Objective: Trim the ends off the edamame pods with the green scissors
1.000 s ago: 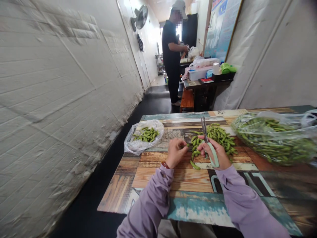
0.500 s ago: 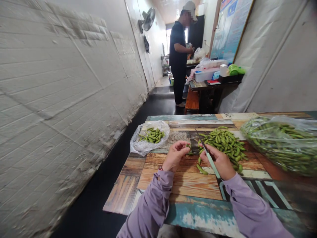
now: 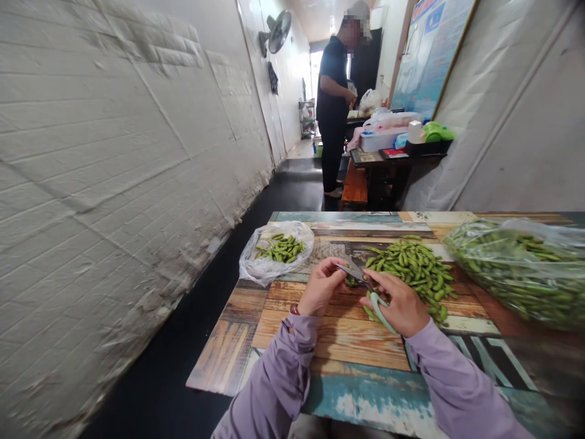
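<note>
My left hand [image 3: 322, 286] pinches a green bean pod [image 3: 351, 280] at the table's middle. My right hand [image 3: 400, 303] grips pale green scissors [image 3: 363, 285], whose blades point left and meet the pod between my hands. Just right of my hands lies a loose pile of green pods [image 3: 414, 265]. One more pod [image 3: 369, 313] lies on the table under my right hand. Both arms wear lilac sleeves.
A small plastic bag [image 3: 276, 250] holding several pods sits at the table's far left. A large plastic bag full of pods [image 3: 518, 265] lies at the right. The patterned wooden table [image 3: 320, 341] ends left above a dark floor. A person [image 3: 336, 97] stands at a cluttered counter [image 3: 393, 152] behind.
The scissors have swung from pointing away from me to pointing left, onto the pod in my left hand. The camera view has shifted slightly.
</note>
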Action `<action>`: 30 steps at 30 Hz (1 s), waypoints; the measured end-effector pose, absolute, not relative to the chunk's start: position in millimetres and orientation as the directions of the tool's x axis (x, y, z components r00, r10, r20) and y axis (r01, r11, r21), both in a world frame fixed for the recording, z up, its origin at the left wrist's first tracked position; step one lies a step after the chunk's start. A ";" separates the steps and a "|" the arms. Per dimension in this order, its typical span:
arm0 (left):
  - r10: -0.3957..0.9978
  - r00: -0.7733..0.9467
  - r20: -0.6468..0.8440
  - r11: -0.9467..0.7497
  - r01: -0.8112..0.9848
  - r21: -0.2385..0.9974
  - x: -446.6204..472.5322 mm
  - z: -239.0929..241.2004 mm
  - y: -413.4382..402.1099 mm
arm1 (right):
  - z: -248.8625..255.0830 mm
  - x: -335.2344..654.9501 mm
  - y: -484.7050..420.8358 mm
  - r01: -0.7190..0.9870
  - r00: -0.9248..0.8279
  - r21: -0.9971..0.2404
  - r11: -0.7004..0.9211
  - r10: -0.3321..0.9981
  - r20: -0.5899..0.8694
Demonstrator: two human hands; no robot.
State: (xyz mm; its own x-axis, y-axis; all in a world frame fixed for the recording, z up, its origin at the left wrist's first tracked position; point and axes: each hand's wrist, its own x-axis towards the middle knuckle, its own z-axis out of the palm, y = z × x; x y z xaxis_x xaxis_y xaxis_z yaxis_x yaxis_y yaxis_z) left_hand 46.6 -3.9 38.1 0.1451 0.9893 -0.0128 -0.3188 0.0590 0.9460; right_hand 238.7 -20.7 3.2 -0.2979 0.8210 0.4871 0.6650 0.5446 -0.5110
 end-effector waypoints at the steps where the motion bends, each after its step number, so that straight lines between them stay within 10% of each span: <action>1: 0.989 0.151 -0.001 0.049 -0.314 0.948 46.7 38.0 -3.9 | 3.2 238.8 -20.5 0.670 -0.297 -0.503 0.546 0.818 0.492; 30: 0.974 0.190 0.125 -0.084 -0.207 0.975 42.1 36.5 -2.4 | -4.2 241.2 -18.8 0.601 -0.229 -0.595 0.534 0.828 0.512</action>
State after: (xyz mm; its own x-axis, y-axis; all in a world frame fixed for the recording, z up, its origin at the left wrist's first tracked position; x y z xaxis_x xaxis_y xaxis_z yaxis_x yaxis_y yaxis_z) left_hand 42.1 -2.4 36.5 0.1899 0.9739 0.1246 -0.2070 -0.0844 0.9747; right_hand 241.2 -18.8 -4.2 -0.2294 0.8279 0.5118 0.6010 0.5341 -0.5946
